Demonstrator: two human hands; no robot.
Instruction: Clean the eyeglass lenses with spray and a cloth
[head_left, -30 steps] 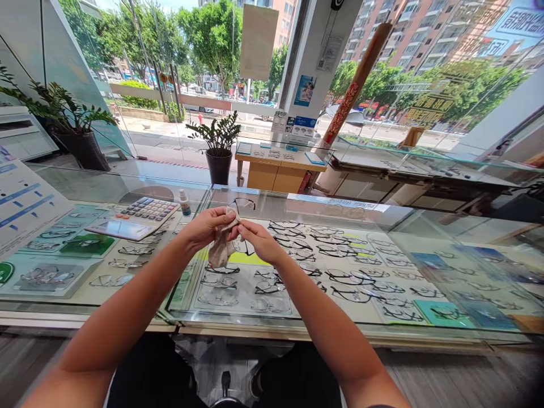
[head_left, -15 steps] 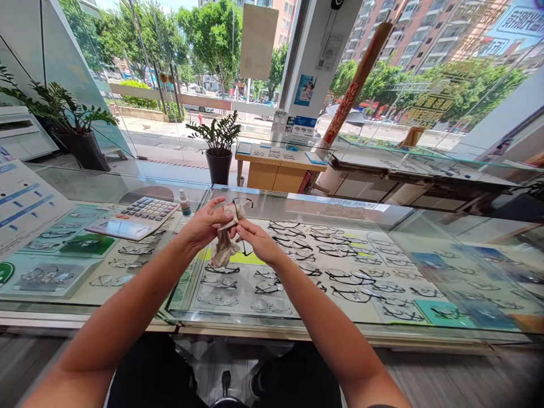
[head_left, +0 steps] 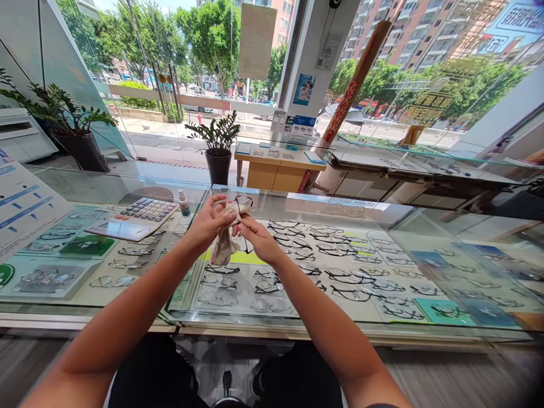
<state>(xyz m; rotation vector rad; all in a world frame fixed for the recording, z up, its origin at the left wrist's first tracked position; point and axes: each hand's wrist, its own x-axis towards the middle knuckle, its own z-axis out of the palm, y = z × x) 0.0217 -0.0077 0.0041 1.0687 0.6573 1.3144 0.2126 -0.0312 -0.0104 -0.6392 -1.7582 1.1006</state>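
Note:
My left hand (head_left: 216,218) is closed on a crumpled beige cloth (head_left: 223,249), whose lower end hangs down over the glass counter. A pair of dark-framed eyeglasses (head_left: 243,202) is held up between both hands, with part of the cloth wrapped against it. My right hand (head_left: 255,235) pinches the eyeglasses from the right side, and one dark temple points down beneath the fingers. Cloth and fingers hide much of the frame.
Under the glass counter top (head_left: 272,211) lie rows of eyeglasses (head_left: 293,243). On the left stand a calculator (head_left: 147,215), a small spray bottle (head_left: 183,203) and a printed board (head_left: 25,209). Beyond the counter is a potted plant (head_left: 219,164).
The cloth has shifted slightly around the eyeglasses, and its hanging end has swung a little. My left fingers have moved slightly. Both hands stay in nearly the same place.

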